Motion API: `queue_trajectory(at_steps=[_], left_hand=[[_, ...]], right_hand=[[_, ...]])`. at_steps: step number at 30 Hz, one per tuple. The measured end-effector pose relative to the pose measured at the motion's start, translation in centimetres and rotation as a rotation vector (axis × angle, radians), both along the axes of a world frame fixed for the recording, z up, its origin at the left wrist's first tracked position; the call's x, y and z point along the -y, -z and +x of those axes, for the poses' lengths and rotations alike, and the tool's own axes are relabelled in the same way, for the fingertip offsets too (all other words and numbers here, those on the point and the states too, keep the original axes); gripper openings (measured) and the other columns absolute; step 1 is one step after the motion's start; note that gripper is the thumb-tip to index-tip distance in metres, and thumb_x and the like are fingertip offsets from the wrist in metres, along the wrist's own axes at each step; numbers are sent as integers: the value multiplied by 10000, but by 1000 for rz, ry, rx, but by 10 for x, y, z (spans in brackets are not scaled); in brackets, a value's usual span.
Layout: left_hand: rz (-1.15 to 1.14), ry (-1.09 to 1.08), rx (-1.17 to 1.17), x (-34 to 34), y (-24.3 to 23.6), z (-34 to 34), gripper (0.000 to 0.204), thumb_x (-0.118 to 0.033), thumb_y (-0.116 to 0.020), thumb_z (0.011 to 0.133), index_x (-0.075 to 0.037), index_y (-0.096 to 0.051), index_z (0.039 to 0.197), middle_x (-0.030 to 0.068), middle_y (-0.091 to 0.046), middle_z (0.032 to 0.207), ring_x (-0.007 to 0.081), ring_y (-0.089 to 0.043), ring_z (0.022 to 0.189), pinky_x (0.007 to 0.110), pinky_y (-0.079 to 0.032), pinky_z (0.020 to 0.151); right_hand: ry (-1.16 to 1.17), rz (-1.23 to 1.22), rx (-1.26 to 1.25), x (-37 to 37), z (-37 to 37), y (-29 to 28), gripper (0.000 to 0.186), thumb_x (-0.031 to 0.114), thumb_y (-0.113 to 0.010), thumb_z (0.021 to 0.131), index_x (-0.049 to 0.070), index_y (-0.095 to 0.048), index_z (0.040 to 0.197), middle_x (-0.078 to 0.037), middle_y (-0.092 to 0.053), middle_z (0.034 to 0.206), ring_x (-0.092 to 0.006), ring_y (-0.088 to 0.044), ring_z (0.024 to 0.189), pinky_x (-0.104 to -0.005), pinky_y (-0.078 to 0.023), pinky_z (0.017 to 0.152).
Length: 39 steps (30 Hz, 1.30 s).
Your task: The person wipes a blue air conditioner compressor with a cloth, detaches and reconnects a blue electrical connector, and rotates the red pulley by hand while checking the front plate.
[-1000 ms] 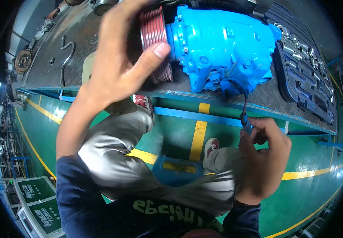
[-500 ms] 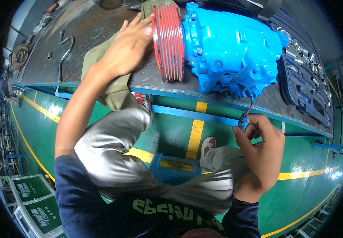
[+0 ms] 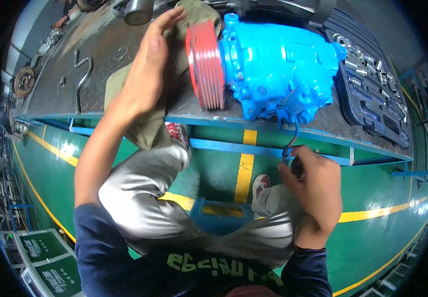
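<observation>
A bright blue compressor (image 3: 288, 59) with a red ribbed pulley (image 3: 208, 67) at its left end lies on the dark metal workbench (image 3: 100, 64). My left hand (image 3: 147, 69) is open just left of the pulley, fingers straight and pointing away from me, with a gap between hand and pulley. It hovers over a crumpled olive cloth (image 3: 147, 131) that hangs over the bench's near edge. My right hand (image 3: 317, 185), in front of that edge, pinches a small dark and blue wire connector (image 3: 286, 154). A short cable (image 3: 296, 132) runs from it up to the compressor's underside.
A socket set case (image 3: 367, 96) with several silver sockets lies right of the compressor. An S-bent metal rod (image 3: 83, 81) and a ring (image 3: 120, 53) lie to the left. A metal cup-like part (image 3: 138, 12) stands at the back. Below is a blue step stool (image 3: 221, 215).
My left hand has come away from the pulley and turned edge-on. My right hand, still pinching the connector, has shifted left and slightly nearer to me. The whole view has shifted a little.
</observation>
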State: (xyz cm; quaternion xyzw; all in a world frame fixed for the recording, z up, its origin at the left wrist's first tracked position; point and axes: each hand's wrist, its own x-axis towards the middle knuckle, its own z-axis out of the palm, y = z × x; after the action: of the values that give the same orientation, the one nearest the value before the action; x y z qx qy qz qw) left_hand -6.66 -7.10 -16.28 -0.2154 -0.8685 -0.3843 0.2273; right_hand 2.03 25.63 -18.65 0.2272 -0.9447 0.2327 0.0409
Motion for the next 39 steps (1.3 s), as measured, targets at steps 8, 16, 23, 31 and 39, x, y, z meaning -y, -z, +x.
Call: queue_trajectory(at_steps=[8,16,23,31,39], left_hand=[[198,140,170,-38,-8,13,1148,-698,-632,745,-44,-98,1524,213,-245,1542,312,-263,1430,444,-202,1160],[115,263,-51,-24,7,6,1005,-422,-795,712,-48,-226,1450,162,-318,1405,286,-343,1327,402,-279,1102],[-50,225,-370,-38,0,20,937,-250,-844,519,-65,-400,1322,221,-389,1291,388,-394,1258,488,-324,1068],[-43,180,-452,-55,6,33,936,-237,-847,487,-125,-434,1320,245,-381,1321,426,-401,1227,526,-362,1024],[-208,237,-429,-22,7,30,1226,-569,-926,476,-166,-316,1459,297,-229,1482,440,-332,1348,517,-334,1064]], right_hand=[[-18,101,35,9,5,-3,181,186,-706,758,59,-598,829,-124,-641,671,-333,-629,590,-428,-488,561],[-26,81,68,-3,3,-7,186,217,-696,825,57,-621,883,-134,-649,687,-353,-625,612,-435,-477,578],[-87,23,65,-11,8,-22,334,216,-748,768,5,-620,993,-170,-650,959,-377,-609,782,-435,-475,648],[244,-659,-447,2,-2,-12,619,492,-741,811,4,-600,1165,-204,-568,1235,-342,-557,1127,-408,-435,953],[8,-222,-561,36,-23,3,633,478,-793,713,241,-621,1273,-251,-336,1501,-508,-238,1394,-595,-218,1114]])
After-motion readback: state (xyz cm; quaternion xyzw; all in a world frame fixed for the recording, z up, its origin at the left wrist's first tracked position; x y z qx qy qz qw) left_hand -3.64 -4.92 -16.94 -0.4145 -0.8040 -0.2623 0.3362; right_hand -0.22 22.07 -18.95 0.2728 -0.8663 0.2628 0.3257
